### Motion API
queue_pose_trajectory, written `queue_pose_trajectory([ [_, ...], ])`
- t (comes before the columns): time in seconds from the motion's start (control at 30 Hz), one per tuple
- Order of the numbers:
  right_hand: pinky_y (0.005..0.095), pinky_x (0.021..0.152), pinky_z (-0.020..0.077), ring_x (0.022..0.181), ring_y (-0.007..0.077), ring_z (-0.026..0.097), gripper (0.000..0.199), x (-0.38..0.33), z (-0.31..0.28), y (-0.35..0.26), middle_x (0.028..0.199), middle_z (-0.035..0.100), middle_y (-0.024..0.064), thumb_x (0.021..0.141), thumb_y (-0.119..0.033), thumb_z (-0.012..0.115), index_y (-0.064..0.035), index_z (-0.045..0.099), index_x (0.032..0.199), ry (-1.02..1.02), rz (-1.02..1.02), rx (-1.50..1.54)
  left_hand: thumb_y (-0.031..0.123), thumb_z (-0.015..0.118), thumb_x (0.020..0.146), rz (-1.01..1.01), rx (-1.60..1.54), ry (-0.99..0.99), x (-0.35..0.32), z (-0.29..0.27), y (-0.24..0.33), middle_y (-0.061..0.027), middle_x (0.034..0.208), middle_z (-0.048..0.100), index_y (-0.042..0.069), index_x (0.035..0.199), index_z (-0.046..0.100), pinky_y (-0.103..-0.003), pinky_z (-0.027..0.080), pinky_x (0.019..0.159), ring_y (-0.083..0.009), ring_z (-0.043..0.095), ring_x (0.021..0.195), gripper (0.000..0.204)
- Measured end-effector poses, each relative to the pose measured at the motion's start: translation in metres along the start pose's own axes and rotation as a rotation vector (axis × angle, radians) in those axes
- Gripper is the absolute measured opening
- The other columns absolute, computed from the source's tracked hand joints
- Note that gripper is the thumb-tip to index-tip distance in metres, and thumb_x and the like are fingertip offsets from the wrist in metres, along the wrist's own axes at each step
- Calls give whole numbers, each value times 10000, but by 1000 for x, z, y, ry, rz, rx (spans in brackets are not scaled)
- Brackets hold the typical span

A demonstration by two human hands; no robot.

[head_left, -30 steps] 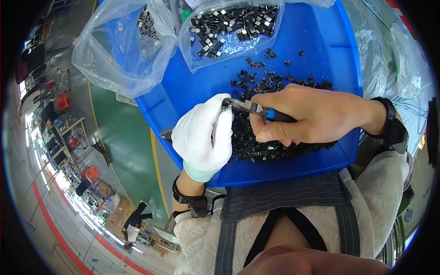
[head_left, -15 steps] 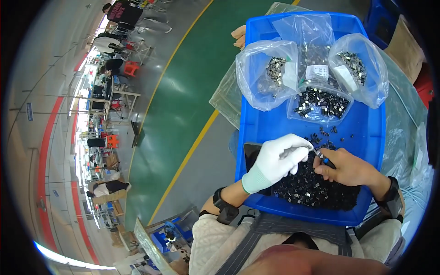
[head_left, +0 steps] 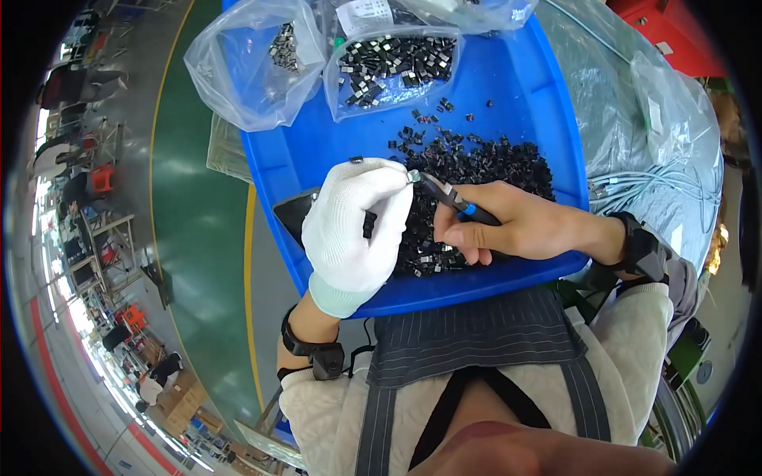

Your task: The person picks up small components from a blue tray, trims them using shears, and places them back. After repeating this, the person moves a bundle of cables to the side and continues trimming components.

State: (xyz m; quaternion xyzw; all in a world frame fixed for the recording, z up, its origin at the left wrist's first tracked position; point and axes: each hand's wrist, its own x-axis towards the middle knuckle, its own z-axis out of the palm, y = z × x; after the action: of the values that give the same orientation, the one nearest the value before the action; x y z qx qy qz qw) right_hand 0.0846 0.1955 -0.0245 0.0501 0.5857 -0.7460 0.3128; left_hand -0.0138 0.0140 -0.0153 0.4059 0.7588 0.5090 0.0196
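Our gloved left hand [head_left: 353, 226] pinches a small metal clip [head_left: 413, 175]; our right hand [head_left: 496, 226], at three o'clock, clasps black pliers [head_left: 444, 193] above the blue tray [head_left: 520, 95].

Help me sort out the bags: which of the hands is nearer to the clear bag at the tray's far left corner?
Left. The gloved left hand sits just below that clear bag, over the blue tray; the bare right hand, holding a small tool, lies farther right.

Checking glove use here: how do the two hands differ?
The left hand wears a white glove; the right hand is bare. The left pinches a small part at its fingertips; the right grips a tool whose tip meets that part. Both wear a dark wristband and hover over the blue tray of black parts.
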Motion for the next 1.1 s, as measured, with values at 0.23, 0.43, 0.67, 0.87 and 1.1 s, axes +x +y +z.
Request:
queue_pose_trajectory([
  [0.23,244,584,465,632,102,563,211,-7,9,0,705,566,46,946,-206,550,-1,526,992,-34,-70,-52,-67,699,727,7,37,-16,-12,-5,6,-125,897,653,31,937,607,-273,495,612,-229,627,724,249],
  [0.43,285,600,476,659,145,592,213,-13,13,2,721,583,71,935,-206,563,-3,525,991,-29,-112,-121,-57,680,762,33,12,-2,-13,-5,11,-104,830,640,26,937,584,-254,482,598,-165,611,683,216],
  [0.67,378,632,482,719,297,617,200,-13,11,36,773,590,132,849,-114,631,-13,529,988,199,-497,-877,13,599,864,-814,-582,-198,-7,1,19,-19,692,564,33,930,516,-193,391,487,-45,516,566,108],
  [0.87,402,654,474,756,328,587,250,-15,10,37,810,560,126,761,-67,667,-29,542,974,274,-465,-901,58,572,892,-915,-786,-353,-9,-2,21,13,632,528,22,940,525,-177,321,413,-20,440,466,76],
  [1.1,384,661,468,749,306,578,299,-10,17,33,803,545,108,687,-48,671,-40,551,961,292,-572,-975,82,620,866,-834,-644,-56,13,-17,18,35,608,499,20,953,571,-178,267,378,-9,374,438,117],
])
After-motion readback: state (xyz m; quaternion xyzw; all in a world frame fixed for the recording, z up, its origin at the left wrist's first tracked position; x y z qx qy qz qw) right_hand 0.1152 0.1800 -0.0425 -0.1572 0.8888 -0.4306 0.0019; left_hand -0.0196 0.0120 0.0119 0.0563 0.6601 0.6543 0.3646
